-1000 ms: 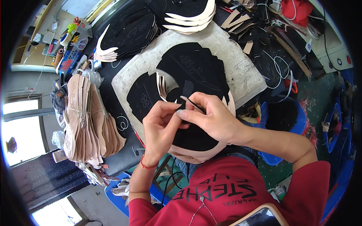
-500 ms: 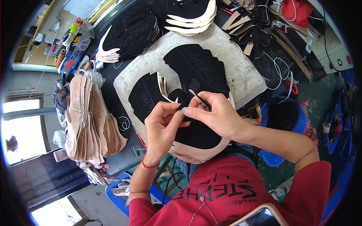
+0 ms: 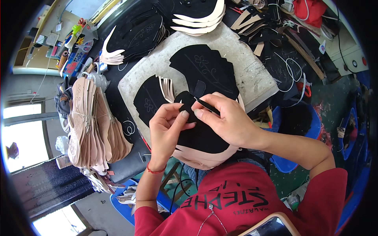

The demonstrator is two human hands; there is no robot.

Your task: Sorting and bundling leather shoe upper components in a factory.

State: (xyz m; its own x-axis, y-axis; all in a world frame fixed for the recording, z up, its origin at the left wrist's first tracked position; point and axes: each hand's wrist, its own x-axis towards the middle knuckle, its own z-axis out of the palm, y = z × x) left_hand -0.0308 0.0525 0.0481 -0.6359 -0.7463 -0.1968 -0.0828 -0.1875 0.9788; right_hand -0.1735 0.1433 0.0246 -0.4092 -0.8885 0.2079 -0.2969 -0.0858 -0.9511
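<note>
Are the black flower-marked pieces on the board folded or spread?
Spread, in an overlapping stack: the black pieces lie flat on the pale board, their stepped edges showing.

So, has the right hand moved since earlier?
Yes: against the pale board, the right hand has shifted slightly to the right, away from the left hand.

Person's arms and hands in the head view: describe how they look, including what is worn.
The left hand and right hand are both gloveless. A thin red cord bracelet circles the left wrist; the right wrist shows no band. Short red T-shirt sleeves, left and right, cover the upper arms, leaving the forearms bare.
</note>
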